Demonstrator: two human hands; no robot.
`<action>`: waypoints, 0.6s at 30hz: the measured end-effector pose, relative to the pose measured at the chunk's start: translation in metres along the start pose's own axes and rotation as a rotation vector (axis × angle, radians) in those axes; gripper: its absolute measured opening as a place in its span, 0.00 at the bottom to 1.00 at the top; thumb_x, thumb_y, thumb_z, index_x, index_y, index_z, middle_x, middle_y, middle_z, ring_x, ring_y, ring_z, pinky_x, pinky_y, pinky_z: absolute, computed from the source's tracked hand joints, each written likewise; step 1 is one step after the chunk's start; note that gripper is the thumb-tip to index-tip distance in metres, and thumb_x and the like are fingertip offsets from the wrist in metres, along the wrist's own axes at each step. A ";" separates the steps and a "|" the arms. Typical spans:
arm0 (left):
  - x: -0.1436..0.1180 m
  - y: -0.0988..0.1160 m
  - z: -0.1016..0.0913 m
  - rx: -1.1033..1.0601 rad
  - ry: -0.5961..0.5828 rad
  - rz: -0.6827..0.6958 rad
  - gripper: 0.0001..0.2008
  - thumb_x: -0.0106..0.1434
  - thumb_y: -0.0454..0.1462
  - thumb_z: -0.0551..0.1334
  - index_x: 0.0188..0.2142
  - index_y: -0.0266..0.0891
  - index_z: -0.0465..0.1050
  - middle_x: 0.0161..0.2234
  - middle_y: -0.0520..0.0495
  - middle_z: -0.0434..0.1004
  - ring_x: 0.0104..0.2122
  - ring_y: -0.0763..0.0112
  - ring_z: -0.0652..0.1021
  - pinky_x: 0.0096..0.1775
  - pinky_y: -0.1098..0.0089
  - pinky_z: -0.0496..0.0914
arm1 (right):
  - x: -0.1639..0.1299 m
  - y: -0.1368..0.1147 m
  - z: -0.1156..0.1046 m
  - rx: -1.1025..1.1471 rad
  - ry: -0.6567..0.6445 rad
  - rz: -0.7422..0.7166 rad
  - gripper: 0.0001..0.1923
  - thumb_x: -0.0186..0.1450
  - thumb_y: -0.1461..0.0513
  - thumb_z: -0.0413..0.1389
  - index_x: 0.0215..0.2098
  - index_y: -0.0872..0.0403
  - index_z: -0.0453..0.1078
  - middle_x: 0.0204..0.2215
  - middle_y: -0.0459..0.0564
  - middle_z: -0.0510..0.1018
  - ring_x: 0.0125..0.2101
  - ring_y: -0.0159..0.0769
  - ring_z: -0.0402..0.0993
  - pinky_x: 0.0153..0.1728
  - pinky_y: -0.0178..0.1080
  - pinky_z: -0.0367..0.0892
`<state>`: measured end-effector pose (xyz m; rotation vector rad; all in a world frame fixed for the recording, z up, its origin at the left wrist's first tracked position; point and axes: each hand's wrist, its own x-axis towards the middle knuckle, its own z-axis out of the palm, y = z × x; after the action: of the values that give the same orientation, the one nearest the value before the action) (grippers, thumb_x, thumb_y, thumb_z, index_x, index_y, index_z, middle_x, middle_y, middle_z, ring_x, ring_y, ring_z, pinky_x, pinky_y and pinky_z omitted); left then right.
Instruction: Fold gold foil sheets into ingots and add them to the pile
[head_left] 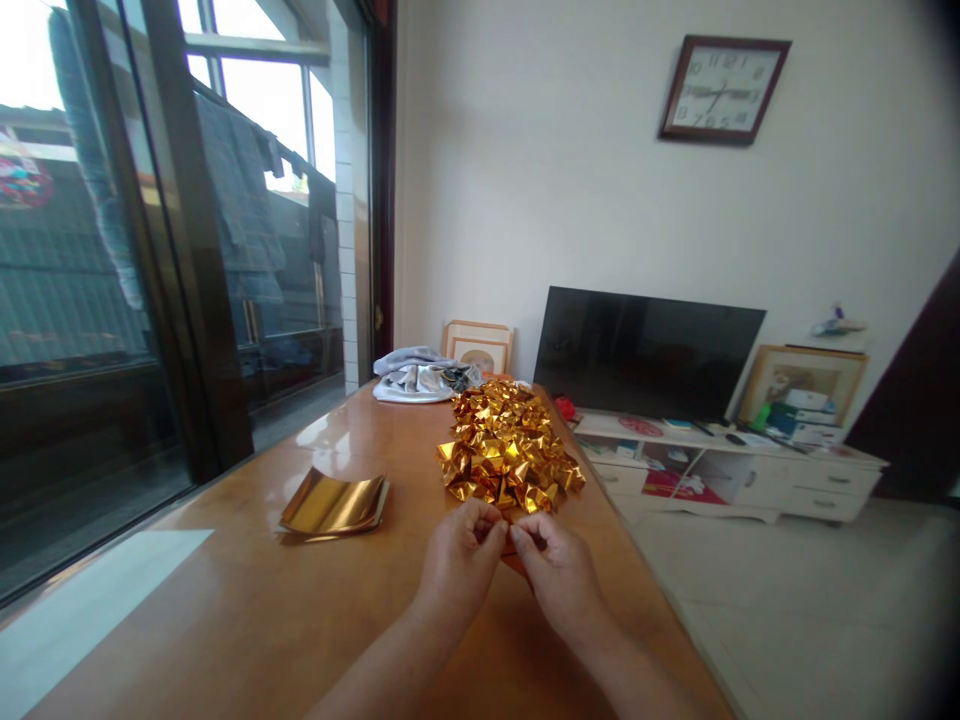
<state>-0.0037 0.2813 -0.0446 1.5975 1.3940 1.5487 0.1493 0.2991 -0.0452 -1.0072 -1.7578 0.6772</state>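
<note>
Probably a home living room: television (645,350), wall clock (722,88).

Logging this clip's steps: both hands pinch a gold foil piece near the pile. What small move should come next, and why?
Probably finish the fold and set the piece on the pile. The left hand and right hand meet at the fingertips on a small foil piece, mostly hidden, just short of the pile, while the flat sheets lie untouched to the left.
</note>
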 end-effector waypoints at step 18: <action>0.000 0.003 0.000 0.057 0.013 -0.038 0.07 0.61 0.40 0.61 0.32 0.40 0.76 0.30 0.49 0.79 0.32 0.66 0.76 0.33 0.71 0.66 | -0.002 -0.003 0.001 -0.039 -0.018 -0.043 0.13 0.69 0.54 0.54 0.32 0.52 0.73 0.28 0.48 0.78 0.30 0.37 0.73 0.31 0.35 0.64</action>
<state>-0.0025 0.2803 -0.0425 1.5877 1.4796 1.5131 0.1473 0.2963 -0.0443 -0.9895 -1.8091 0.6288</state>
